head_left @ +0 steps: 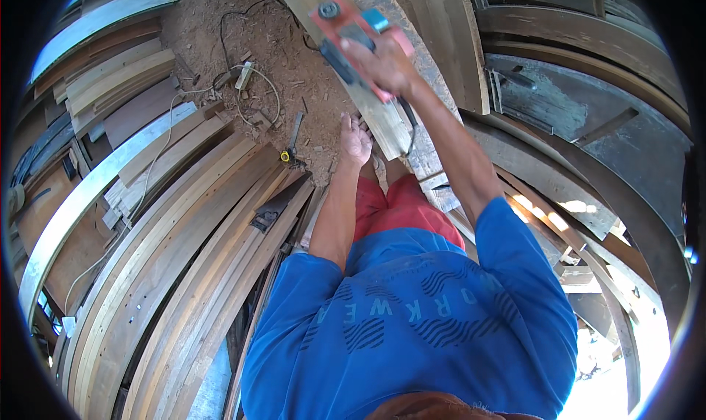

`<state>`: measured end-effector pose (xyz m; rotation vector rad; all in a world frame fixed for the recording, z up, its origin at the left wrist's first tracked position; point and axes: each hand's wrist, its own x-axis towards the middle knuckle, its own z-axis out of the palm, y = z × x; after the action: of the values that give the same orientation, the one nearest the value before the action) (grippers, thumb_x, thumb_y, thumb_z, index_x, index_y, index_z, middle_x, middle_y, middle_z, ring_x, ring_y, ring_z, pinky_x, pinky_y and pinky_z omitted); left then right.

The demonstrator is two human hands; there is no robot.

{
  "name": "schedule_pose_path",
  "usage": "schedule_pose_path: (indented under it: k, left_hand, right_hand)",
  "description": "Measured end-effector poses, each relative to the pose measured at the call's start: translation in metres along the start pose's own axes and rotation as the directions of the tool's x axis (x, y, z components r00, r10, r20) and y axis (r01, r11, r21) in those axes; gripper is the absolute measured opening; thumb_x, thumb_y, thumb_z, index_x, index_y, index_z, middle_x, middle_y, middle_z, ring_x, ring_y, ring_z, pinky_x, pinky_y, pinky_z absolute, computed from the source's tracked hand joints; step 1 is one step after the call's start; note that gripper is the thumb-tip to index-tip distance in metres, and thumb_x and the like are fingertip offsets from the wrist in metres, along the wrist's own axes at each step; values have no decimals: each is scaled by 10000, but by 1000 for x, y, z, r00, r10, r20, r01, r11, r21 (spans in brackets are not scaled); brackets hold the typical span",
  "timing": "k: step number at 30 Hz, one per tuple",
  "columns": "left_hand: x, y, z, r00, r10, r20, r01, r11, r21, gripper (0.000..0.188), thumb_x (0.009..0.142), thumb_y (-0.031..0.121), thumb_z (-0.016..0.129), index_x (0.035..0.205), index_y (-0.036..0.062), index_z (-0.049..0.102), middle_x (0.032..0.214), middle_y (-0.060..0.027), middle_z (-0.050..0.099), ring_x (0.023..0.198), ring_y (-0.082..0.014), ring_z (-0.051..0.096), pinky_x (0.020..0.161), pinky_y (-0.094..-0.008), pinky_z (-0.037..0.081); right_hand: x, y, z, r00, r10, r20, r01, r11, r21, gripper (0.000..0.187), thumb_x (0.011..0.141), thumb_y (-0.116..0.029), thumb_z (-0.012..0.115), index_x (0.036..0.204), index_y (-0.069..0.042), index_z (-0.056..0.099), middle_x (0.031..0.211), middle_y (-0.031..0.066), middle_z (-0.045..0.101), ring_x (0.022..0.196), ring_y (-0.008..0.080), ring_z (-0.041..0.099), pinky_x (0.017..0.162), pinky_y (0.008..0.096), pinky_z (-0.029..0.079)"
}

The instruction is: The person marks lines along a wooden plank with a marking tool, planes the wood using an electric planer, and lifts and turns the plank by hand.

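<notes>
Up at twelve o'clock, the right hand (pixel 384 67) grips a red power planer (pixel 351 32), sitting right on the pale board (pixel 386 122) along the desk (pixel 432 61)! The left hand (pixel 356 141), fingers loosely curled, is just beside the board's near end. Yellow tape measure (pixel 285 156) at ten o'clock, shavings across the floor (pixel 195 30), long planks (pixel 140 273) stacked at eight!

We record the red power planer (pixel 342 29) at 12 o'clock as blurred, its handle partly covered by the right hand (pixel 382 61). The board (pixel 384 119) beneath is cut off by the upper edge toward 11 o'clock. Whether the left hand (pixel 356 137) touches it, we cannot tell. The stacked timber (pixel 165 288) leaves view between 7 and 8 o'clock.
</notes>
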<state>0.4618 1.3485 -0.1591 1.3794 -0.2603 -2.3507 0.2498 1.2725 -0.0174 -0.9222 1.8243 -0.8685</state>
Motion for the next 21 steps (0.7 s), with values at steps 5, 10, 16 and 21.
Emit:
schedule_pose_path:
  k: [5, 10, 16, 21]
  left_hand:
    - [-9, 4, -5, 998, -55, -1, 55, 998, -2, 778, 962, 730, 313, 1442, 128, 421, 1433, -133, 485, 1284, -332, 471, 1103, -502, 335]
    - [-6, -2, -33, 989, -145, 36, 144, 989, 21, 859, 957, 757, 251, 1406, 50, 442, 1332, -168, 537, 1175, -322, 531, 1051, -486, 393]
    - [12, 1, -65, 978, -184, 96, 189, 981, -52, 903, 935, 795, 195, 1304, 38, 521, 1118, -114, 633, 929, -258, 612, 884, -412, 467]
    - [7, 15, -61, 971, -225, 85, 225, 974, 11, 922, 930, 802, 172, 1333, 41, 501, 1088, -102, 645, 882, -251, 618, 852, -398, 467]
  right_hand:
    - [13, -19, -7, 991, 108, 78, -116, 989, 95, 764, 866, -690, 616, 1098, 36, 673, 738, 125, 667, 718, 218, 667, 691, 379, 529]
    - [-73, 9, 2, 979, 126, 157, -150, 978, 145, 651, 920, -618, 562, 1046, 14, 651, 699, 70, 597, 635, 167, 582, 597, 352, 486]
    - [-221, 72, 15, 994, 20, 105, -38, 985, 169, 603, 903, -425, 638, 1316, 11, 577, 1054, 198, 688, 982, 253, 665, 894, 396, 514]
    - [-249, 100, 27, 968, 162, 190, -177, 982, 61, 573, 895, -348, 664, 1323, 22, 570, 1113, 233, 688, 1036, 275, 670, 935, 400, 508]
